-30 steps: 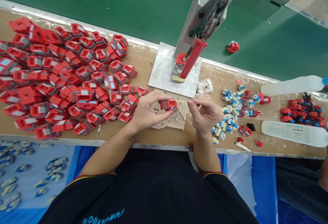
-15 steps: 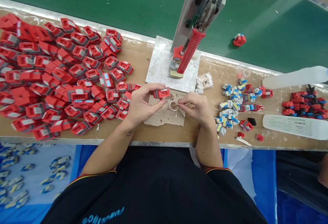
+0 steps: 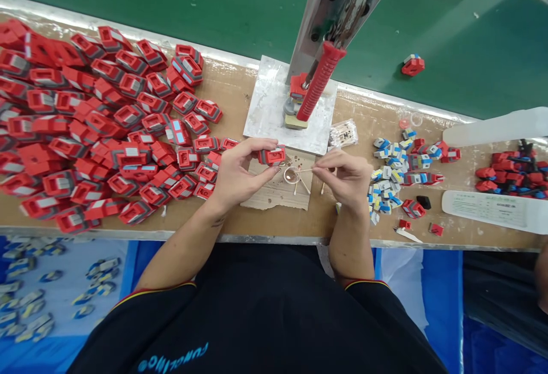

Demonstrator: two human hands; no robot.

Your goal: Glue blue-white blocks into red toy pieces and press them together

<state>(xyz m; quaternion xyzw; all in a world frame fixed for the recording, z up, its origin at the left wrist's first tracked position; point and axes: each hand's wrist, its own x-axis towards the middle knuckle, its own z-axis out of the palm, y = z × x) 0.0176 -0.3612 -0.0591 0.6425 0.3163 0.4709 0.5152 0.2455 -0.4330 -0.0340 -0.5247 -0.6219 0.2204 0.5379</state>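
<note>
My left hand (image 3: 240,174) grips a red toy part (image 3: 273,156) with a grey edge between thumb and fingers, above a brown cardboard piece (image 3: 274,196). My right hand (image 3: 345,177) pinches a thin cotton swab (image 3: 309,169) that points left. The swab's far end reaches the rim of a small round white cup (image 3: 291,175) with something brownish inside; whether it touches cannot be told. More swabs lie beside the cup on the stained cardboard.
A press with a red handle (image 3: 321,80) stands on a metal plate (image 3: 261,97) ahead. Red toy parts (image 3: 128,114) are heaped at left. A swab pack (image 3: 343,133), white-blue pieces (image 3: 385,177), white bottles (image 3: 492,211) and red-black parts (image 3: 514,171) lie at right.
My right hand has moved right, away from the cup, so more of the swab's stick shows. My left hand keeps the red toy part in nearly the same place.
</note>
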